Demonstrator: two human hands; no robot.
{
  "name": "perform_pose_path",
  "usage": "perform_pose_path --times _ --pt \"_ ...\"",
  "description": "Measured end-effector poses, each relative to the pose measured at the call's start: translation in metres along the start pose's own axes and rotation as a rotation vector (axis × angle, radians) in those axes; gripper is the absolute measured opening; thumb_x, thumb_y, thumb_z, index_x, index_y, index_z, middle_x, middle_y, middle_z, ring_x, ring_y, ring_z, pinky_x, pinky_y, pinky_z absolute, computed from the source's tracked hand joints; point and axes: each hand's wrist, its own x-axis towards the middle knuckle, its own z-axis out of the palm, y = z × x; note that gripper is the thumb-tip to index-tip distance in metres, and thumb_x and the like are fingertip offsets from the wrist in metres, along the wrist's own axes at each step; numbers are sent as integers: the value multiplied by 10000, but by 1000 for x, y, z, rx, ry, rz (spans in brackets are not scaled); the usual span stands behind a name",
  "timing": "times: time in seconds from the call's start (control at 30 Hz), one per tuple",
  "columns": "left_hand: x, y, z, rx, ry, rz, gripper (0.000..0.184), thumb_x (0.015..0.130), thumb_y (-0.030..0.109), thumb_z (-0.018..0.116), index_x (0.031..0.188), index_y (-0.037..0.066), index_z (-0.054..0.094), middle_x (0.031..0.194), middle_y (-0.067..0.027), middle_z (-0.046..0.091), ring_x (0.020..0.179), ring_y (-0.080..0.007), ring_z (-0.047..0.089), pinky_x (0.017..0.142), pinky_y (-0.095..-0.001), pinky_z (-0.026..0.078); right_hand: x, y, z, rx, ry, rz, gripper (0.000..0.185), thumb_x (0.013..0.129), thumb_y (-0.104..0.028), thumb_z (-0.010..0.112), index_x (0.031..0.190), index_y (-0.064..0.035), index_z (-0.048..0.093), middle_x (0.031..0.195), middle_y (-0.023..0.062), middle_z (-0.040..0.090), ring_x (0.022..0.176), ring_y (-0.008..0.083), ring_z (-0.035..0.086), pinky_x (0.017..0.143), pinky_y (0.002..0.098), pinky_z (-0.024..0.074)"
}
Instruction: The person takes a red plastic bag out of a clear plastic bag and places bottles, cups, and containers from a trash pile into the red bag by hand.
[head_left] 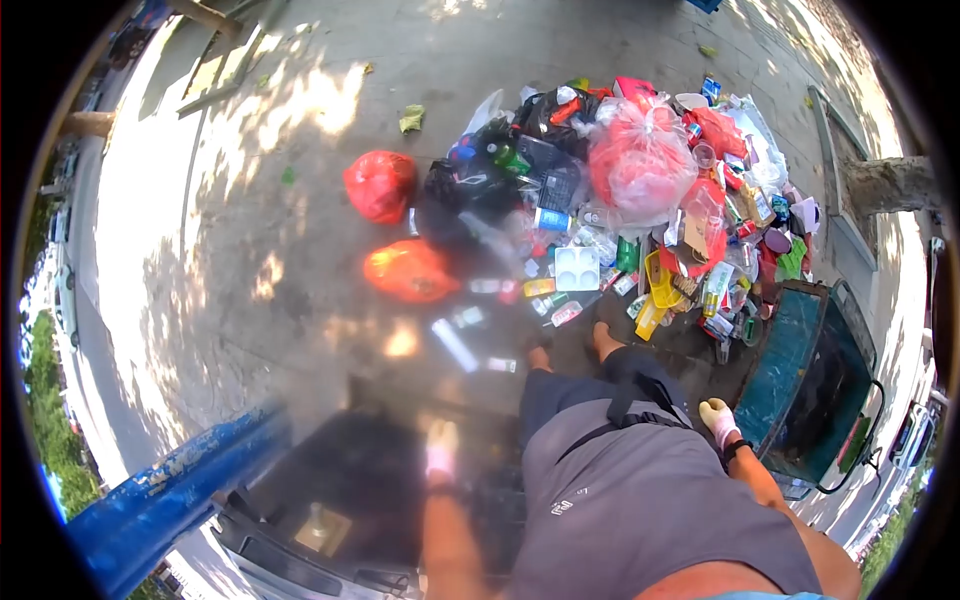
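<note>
My left hand [440,447], in a pale glove, is over the edge of a dark container; a smear blurs its fingers, and nothing can be made out in it. On the right, my right hand [718,420] wears a glove with yellowish fingertips. Its fingers look curled in, with nothing visible in them, close beside a green bin [782,375]. Beyond my feet lies a heap of mixed waste, with a translucent red bag [643,165], a white tray [577,268] and a yellow plastic basket [662,280]. A red bag [381,186] and an orange bag [408,271] lie left of it.
A thick blue bar [185,490] crosses the lower left. Below my left hand is the dark container [340,480]. A tree trunk [892,185] stands at the right. Several loose bottles and wrappers lie on the pavement [270,200] near my feet.
</note>
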Motion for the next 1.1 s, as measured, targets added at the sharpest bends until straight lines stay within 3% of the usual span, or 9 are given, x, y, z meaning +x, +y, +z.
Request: perform_pose_path --times 0.3,0.5,0.6,0.7,0.73,0.93,1.03,1.07,1.1 --pt "-37 73 30 107 -15 15 580 1038 258 648 1538 -24 559 1484 -165 657 1346 -253 619 1149 -345 462 84 -14 -5 91 -26 -28 585 995 -327 708 1439 48 636 1395 222 721 1318 329 677 1122 374 505" --pt "-52 45 63 -328 44 -276 530 990 239 679 1468 20 615 1119 -52 723 917 -148 673 798 -302 554 142 -48 -40 88 -14 -58 580 990 -349 723 1426 27 653 1377 212 735 1310 307 689 1114 372 505" --pt "-43 27 60 86 -110 20 495 974 227 660 1426 26 653 1065 -23 721 865 -124 646 751 -289 533 176 -73 -59 61 0 -56 595 986 -352 723 1440 25 644 1413 212 718 1340 313 674 1135 369 498" --pt "-41 43 66 165 -99 -87 498 974 234 655 1425 24 657 1062 -16 728 849 -113 642 730 -282 522 198 -104 -75 117 23 -74 589 993 -336 709 1455 22 635 1427 212 711 1349 299 670 1142 363 493" --pt "-32 58 70 172 -34 -288 506 976 236 651 1434 22 652 1088 -22 736 864 -120 653 746 -285 531 205 -120 -77 150 29 -81 588 995 -333 707 1455 25 634 1427 211 711 1349 292 670 1142 359 492" --pt "13 108 61 367 -79 -5 540 1008 240 649 1500 22 608 1254 -66 724 997 -135 676 856 -287 550 226 -216 -68 175 40 -137 542 992 -336 644 1429 -16 660 1400 200 727 1324 321 686 1113 374 507" --pt "40 127 52 -41 -87 -212 533 1029 244 639 1511 19 601 1296 -64 708 1053 -131 656 912 -281 535 269 -235 -26 255 24 -190 491 991 -343 654 1399 -72 688 1340 175 758 1249 291 724 1051 375 537" --pt "45 132 48 -124 -91 -267 530 1034 245 636 1512 18 600 1305 -61 703 1064 -128 650 925 -279 530 288 -237 -8 234 75 -210 487 994 -232 672 1416 10 643 1273 163 763 1203 219 714 1035 322 531" --pt "33 156 45 -131 -102 -298 527 1038 247 635 1511 16 601 1309 -56 700 1066 -125 644 929 -278 527 279 -270 -11 214 68 -203 514 990 -249 680 1433 9 634 1294 177 755 1216 242 713 1043 335 532"
